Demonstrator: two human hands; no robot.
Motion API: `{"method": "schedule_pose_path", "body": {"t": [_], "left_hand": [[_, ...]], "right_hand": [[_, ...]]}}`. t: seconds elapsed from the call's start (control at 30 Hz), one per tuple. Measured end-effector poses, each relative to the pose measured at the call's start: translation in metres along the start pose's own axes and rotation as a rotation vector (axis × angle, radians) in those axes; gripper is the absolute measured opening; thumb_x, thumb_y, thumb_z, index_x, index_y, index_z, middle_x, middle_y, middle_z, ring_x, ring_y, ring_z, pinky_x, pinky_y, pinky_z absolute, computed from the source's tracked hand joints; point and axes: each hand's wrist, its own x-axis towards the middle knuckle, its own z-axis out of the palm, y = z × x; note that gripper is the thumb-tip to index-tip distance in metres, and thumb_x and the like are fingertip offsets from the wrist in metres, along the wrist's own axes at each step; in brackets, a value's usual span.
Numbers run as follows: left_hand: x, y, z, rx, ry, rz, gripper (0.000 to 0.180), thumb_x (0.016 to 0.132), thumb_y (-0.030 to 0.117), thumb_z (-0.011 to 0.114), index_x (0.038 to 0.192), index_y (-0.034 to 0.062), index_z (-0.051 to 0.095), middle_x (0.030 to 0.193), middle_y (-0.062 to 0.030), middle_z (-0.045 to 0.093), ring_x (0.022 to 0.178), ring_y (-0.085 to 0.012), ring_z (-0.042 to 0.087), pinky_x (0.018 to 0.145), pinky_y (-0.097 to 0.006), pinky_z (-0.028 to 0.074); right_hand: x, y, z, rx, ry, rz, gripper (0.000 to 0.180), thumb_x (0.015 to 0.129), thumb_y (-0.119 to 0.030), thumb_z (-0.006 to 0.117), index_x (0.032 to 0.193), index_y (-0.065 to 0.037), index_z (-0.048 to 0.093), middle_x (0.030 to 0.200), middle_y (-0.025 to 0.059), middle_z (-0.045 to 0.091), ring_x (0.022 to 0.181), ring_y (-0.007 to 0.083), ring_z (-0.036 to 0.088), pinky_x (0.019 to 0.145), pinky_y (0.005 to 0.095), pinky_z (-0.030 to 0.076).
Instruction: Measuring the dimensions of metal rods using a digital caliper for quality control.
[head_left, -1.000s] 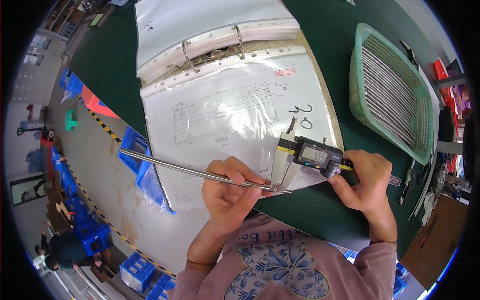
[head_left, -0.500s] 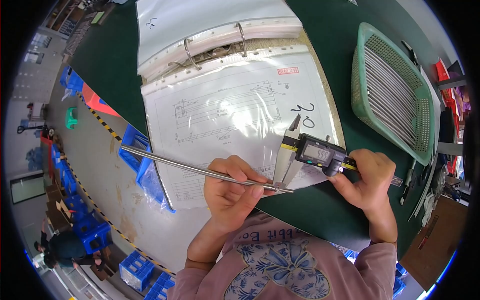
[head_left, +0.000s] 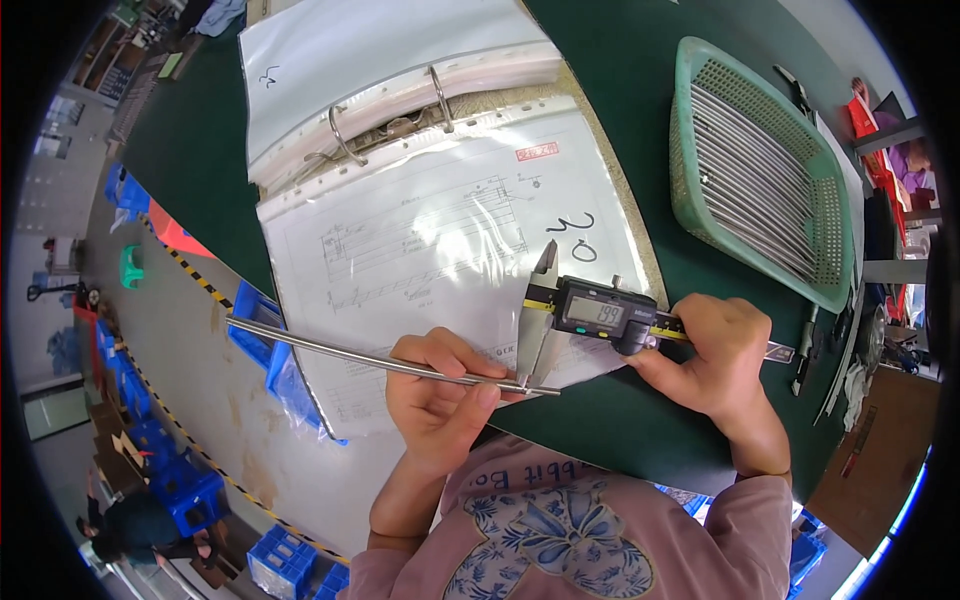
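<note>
My left hand [head_left: 437, 398] pinches a thin steel rod [head_left: 320, 346] between thumb and fingers near its right end. The rod slants across the lower part of an open ring binder, its far end sticking out past the binder's left edge. A digital caliper [head_left: 604, 312] with a small display is gripped in my right hand [head_left: 712, 355], the thumb under its body. The caliper's jaws [head_left: 534, 348] point down at the rod, just right of my left fingertips, and their tips meet it close to its end. Beneath lies a drawing sheet [head_left: 400, 240] in a plastic sleeve.
A green plastic basket [head_left: 685, 150] full of similar rods stands on the green table [head_left: 620, 75] at the right. Knives and loose tools [head_left: 806, 350] lie beside it. Beyond the table's left edge are blue bins [head_left: 253, 335] on the floor and a seated person [head_left: 140, 522].
The view has shifted, so table things appear further left. The caliper's jaws have drawn closer together about the rod, and its display reading has changed. Both hands keep their holds.
</note>
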Motion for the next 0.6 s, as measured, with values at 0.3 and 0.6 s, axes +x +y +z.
{"method": "schedule_pose_path", "body": {"t": [0.3,0.6], "left_hand": [[-0.002,0.003,0.001,0.000,0.009,-0.003,0.029,0.077,-0.014,0.050,0.097,0.0013,0.037,0.089,-0.0161,0.050,0.080,-0.0200,0.060,0.074,-0.029,0.054],[-0.003,-0.007,0.004,-0.035,-0.025,-0.018,0.030,0.076,-0.016,0.050,0.097,0.0025,0.039,0.091,-0.0142,0.050,0.080,-0.0171,0.059,0.072,-0.025,0.053]], "right_hand": [[0.001,0.000,0.002,0.008,-0.019,-0.022,0.044,0.061,-0.041,0.073,0.056,-0.007,0.045,0.048,0.0051,0.041,0.037,0.0234,0.040,0.036,0.0318,0.029],[-0.007,0.002,0.000,0.018,-0.041,0.032,0.041,0.061,-0.039,0.073,0.063,-0.004,0.053,0.051,0.0073,0.045,0.040,0.0250,0.043,0.039,0.0330,0.029]]}}
